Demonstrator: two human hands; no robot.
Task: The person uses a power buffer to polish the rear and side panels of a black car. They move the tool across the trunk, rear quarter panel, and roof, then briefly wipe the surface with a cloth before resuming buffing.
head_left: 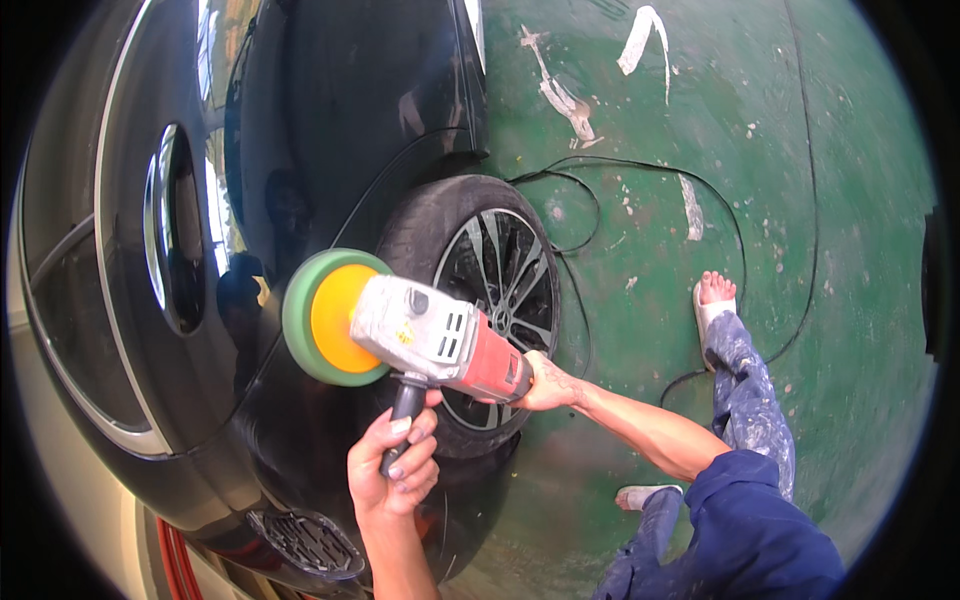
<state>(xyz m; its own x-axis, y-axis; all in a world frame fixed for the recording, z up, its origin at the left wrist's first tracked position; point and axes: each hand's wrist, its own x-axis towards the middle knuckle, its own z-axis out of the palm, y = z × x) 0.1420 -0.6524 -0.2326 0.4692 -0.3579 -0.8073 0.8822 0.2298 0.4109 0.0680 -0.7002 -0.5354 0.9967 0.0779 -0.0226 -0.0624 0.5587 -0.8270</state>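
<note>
A rotary polisher (415, 325) with a grey-white head and a red body is held between both my hands beside a dark car (330, 100). My left hand (395, 465) is wrapped round its black side handle. My right hand (550, 385) grips the rear end of the red body. The green foam pad (300, 315) with its yellow backing plate (340, 315) is in front of the car's side panel. I cannot tell whether the pad touches the paint. Just behind the polisher is the car's wheel (500, 270), partly hidden by the tool.
A black cable (650, 165) loops over the green floor (860, 230), passing near my foot (715, 300). White worn patches (645, 40) mark the floor. A chrome-trimmed door handle (170, 230) is on the car's left part, and red hoses or bars (178, 560) are low at left.
</note>
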